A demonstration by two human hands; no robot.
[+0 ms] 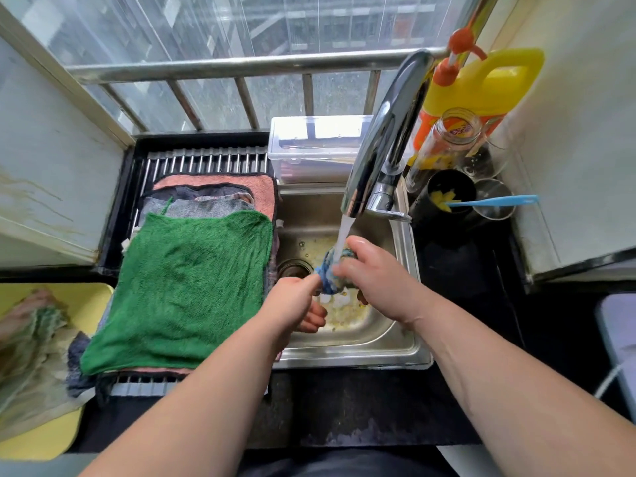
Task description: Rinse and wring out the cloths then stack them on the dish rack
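Note:
A bunched blue cloth hangs over the steel sink under the water running from the chrome tap. My right hand grips the cloth from the right. My left hand pinches its left end. On the dish rack to the left lies a stack of cloths, with a green cloth on top and a pink cloth and grey ones beneath.
A yellow basin at far left holds more cloths. Behind the sink stands a clear plastic box. A yellow detergent jug, a glass jar and a dark cup with a blue utensil crowd the right counter.

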